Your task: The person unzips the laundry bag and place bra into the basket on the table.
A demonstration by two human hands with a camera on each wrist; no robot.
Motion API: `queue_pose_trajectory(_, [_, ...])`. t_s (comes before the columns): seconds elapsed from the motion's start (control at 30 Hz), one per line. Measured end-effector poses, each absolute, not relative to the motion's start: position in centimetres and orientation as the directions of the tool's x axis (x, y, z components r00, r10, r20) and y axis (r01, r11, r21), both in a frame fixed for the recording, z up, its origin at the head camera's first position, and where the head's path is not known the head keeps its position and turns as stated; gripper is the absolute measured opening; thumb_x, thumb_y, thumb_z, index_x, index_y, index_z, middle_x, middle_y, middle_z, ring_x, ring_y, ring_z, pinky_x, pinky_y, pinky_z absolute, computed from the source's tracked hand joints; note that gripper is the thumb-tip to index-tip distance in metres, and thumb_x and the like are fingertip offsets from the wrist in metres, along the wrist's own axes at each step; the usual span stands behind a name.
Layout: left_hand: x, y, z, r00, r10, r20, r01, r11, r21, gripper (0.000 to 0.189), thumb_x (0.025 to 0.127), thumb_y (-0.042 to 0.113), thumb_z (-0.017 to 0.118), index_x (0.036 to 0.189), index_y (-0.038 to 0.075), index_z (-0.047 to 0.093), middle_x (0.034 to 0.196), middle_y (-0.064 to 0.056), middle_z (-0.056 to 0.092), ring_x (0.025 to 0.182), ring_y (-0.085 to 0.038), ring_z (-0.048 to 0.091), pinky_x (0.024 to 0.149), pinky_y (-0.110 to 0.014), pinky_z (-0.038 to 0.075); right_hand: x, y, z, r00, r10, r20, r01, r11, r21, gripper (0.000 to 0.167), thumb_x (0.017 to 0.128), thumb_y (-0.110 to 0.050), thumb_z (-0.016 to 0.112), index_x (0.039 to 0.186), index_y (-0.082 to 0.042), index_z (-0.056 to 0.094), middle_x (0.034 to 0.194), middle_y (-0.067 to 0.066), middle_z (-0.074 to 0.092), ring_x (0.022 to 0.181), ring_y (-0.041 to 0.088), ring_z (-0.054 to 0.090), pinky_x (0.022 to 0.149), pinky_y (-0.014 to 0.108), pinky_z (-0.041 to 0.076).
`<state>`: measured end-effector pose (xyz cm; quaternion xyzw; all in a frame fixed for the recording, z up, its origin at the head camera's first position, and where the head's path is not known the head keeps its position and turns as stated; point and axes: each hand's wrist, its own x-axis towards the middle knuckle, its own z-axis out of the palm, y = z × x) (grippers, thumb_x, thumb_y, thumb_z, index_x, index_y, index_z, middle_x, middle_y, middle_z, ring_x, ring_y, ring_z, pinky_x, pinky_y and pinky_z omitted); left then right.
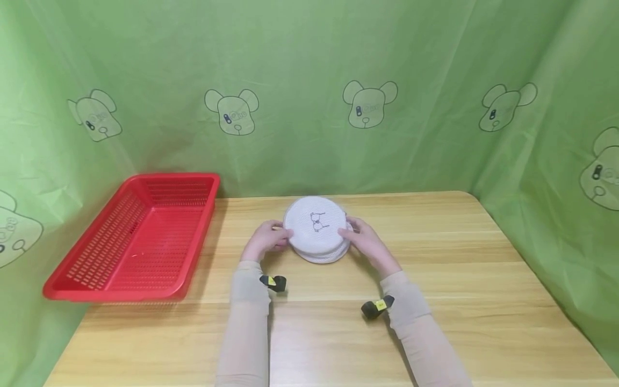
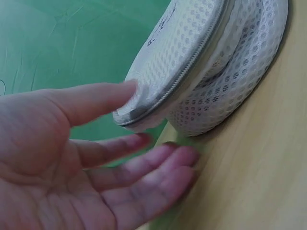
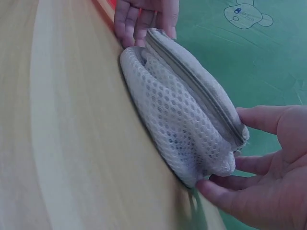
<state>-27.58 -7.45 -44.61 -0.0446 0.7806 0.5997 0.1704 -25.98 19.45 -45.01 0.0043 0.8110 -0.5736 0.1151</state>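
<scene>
A round white mesh laundry bag with a zipper around its top and a dark line drawing on its lid rests on the wooden table. At its left edge, my left hand holds the rim, the thumb on top and the index finger beneath. The other left fingers extend below the rim, apart from the lower mesh. On the opposite side my right hand grips the bag, thumb on the zippered lid and fingers at the lower mesh. The zipper looks closed along the visible side.
A red perforated plastic basket stands at the left of the wooden table. Green curtains with bear-head prints hang behind the table and along both sides.
</scene>
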Motion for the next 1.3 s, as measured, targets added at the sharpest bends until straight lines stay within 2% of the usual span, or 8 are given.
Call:
queue_pose_trajectory(0.17, [-28.1,-7.3,-45.3,-0.972,0.097,-0.215,-0.189,0.228,0.955,0.060,0.094,0.022,0.062,0.147,0.008,0.039,0.133,-0.021,0.057,0.102,-0.026,0.064,0.088,-0.036,0.056,-25.9,19.7,-44.4,-0.965,-0.116,-0.235,0.175,0.384,-0.907,0.075,0.095,-0.029,0.061,0.153,-0.003,0.021,0.156,0.025,0.027,0.140,0.041,0.036,0.113,0.050,0.037])
queue_pose_trajectory(0.37, [-28.7,-6.9,-46.3,-0.981,0.081,-0.176,-0.161,0.170,0.972,0.054,0.097,0.021,0.057,0.146,0.005,0.041,0.139,-0.020,0.053,0.115,-0.030,0.062,0.093,-0.034,0.055,-25.6,19.9,-43.6,-0.940,-0.114,-0.320,0.254,0.390,-0.885,0.067,0.096,-0.027,0.059,0.146,0.002,0.026,0.138,0.030,0.043,0.115,0.039,0.058,0.090,0.042,0.056])
queue_pose_trajectory(0.53, [-28.7,-6.8,-46.6,-0.985,0.050,-0.166,-0.155,0.179,0.972,0.046,0.097,0.021,0.057,0.139,0.003,0.049,0.137,-0.018,0.055,0.114,-0.030,0.061,0.095,-0.037,0.053,-25.5,20.2,-43.7,-0.928,-0.142,-0.346,0.274,0.372,-0.887,0.059,0.096,-0.028,0.059,0.138,0.003,0.030,0.124,0.027,0.052,0.102,0.036,0.064,0.082,0.040,0.059])
queue_pose_trajectory(0.73, [-28.7,-6.8,-46.6,-0.984,0.050,-0.173,-0.157,0.230,0.960,0.040,0.096,0.019,0.058,0.130,-0.001,0.056,0.129,-0.020,0.061,0.104,-0.028,0.065,0.090,-0.034,0.056,-25.7,20.2,-43.9,-0.926,-0.170,-0.336,0.265,0.342,-0.902,0.063,0.097,-0.024,0.058,0.144,0.002,0.026,0.126,0.028,0.052,0.097,0.031,0.066,0.087,0.040,0.058])
queue_pose_trajectory(0.87, [-28.5,-6.9,-46.4,-0.980,0.072,-0.186,-0.164,0.239,0.957,0.037,0.095,0.017,0.060,0.125,-0.004,0.058,0.125,-0.022,0.062,0.101,-0.028,0.068,0.087,-0.033,0.057,-25.8,20.2,-43.9,-0.930,-0.169,-0.328,0.263,0.318,-0.911,0.067,0.096,-0.021,0.059,0.149,0.000,0.023,0.132,0.030,0.049,0.099,0.028,0.065,0.091,0.041,0.056])
queue_pose_trajectory(1.03, [-28.4,-7.2,-46.2,-0.967,0.125,-0.223,-0.188,0.245,0.951,0.031,0.092,0.012,0.064,0.118,-0.005,0.061,0.112,-0.022,0.066,0.087,-0.023,0.070,0.083,-0.034,0.059,-26.0,20.2,-44.2,-0.944,-0.154,-0.293,0.241,0.283,-0.928,0.069,0.095,-0.016,0.059,0.151,-0.002,0.020,0.139,0.030,0.044,0.109,0.032,0.061,0.097,0.042,0.053])
queue_pose_trajectory(1.17, [-28.2,-7.3,-46.0,-0.937,0.212,-0.278,-0.230,0.223,0.947,0.023,0.090,0.007,0.066,0.107,-0.006,0.060,0.096,-0.017,0.068,0.078,-0.018,0.069,0.083,-0.035,0.059,-26.1,20.0,-44.5,-0.955,-0.147,-0.258,0.209,0.284,-0.936,0.069,0.095,-0.016,0.060,0.150,0.002,0.022,0.145,0.032,0.039,0.120,0.037,0.056,0.100,0.040,0.051])
queue_pose_trajectory(1.3, [-28.0,-7.4,-45.8,-0.899,0.306,-0.313,-0.250,0.231,0.941,0.013,0.089,0.005,0.066,0.097,-0.004,0.060,0.087,-0.012,0.068,0.079,-0.019,0.069,0.084,-0.035,0.059,-26.2,19.9,-44.9,-0.960,-0.147,-0.240,0.189,0.297,-0.936,0.071,0.093,-0.016,0.063,0.150,0.002,0.024,0.150,0.028,0.036,0.129,0.039,0.050,0.102,0.040,0.049])
